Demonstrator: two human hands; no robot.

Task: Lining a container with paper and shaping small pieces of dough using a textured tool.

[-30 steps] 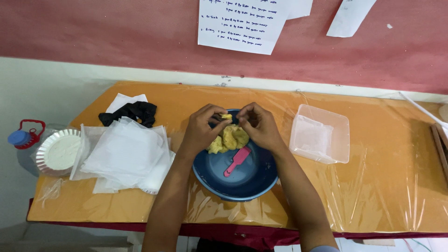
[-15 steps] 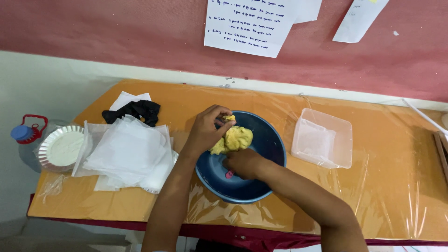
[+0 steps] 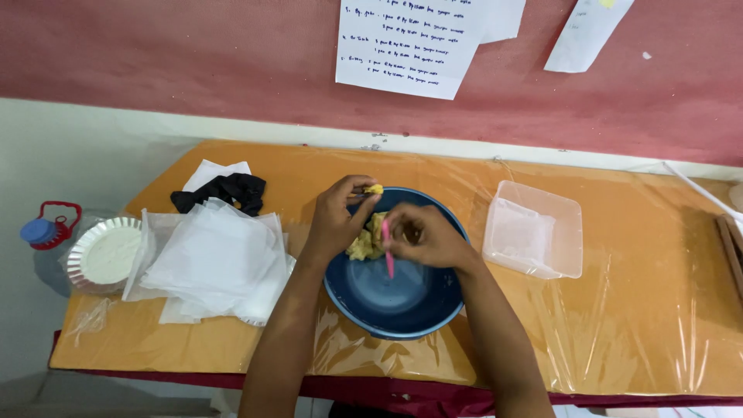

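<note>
A blue bowl (image 3: 402, 302) sits at the middle of the table, with a lump of yellow dough (image 3: 364, 244) against its far left wall. My left hand (image 3: 337, 220) rests on the bowl's far rim and pinches a small piece of the dough (image 3: 374, 189) between its fingertips. My right hand (image 3: 426, 236) is over the bowl beside the lump and grips a pink spatula (image 3: 387, 249), whose blade points down into the bowl.
Left of the bowl lie a heap of white plastic sheets (image 3: 213, 259), a black cloth (image 3: 224, 192) and a foil plate (image 3: 104, 251). A clear plastic container (image 3: 534, 228) stands right of it. The orange table is covered with clear film (image 3: 650, 310). Papers hang on the red wall.
My right hand went down into the bowl, took up the pink spatula that lay there, and now holds it by the dough. My left hand stays at the far rim.
</note>
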